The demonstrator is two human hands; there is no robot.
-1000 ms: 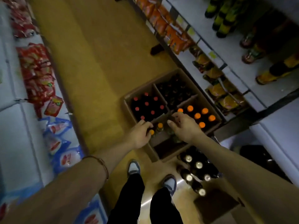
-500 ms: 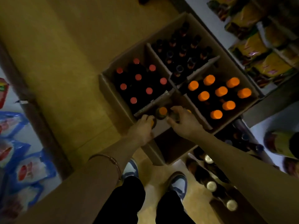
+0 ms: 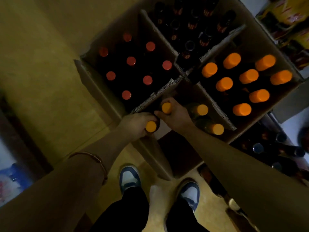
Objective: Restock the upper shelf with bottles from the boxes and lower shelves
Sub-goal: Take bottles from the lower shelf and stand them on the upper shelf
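Seen from above, a person stands over four open cardboard boxes pushed together on a yellowish floor (image 3: 50,64). The left hand (image 3: 136,123) is curled round the neck of a yellow-capped bottle (image 3: 151,126) at the near left corner of the nearest box (image 3: 222,118), fingers wrapped about it below the cap. The right hand (image 3: 175,114) grips a second yellow-capped bottle (image 3: 166,108) just beside the first, thumb on the near side and fingers round the far side. The two hands almost touch. Both bottles stand upright inside that box, against its corrugated wall. Two more bottles with yellow caps (image 3: 202,109) remain in the same box, to the right of the right hand.

The box at far left (image 3: 93,71) holds dark bottles with red caps (image 3: 131,61). The box at right (image 3: 287,94) holds bottles with bigger orange caps (image 3: 224,84). The farthest box (image 3: 148,19) holds dark-capped bottles, hard to make out in the dim light.

A thin bangle (image 3: 93,158) sits on the left forearm. Below are black trousers and blue-and-white shoes (image 3: 129,177). Dark bottles (image 3: 258,148) lie or stand at lower right; which, is unclear
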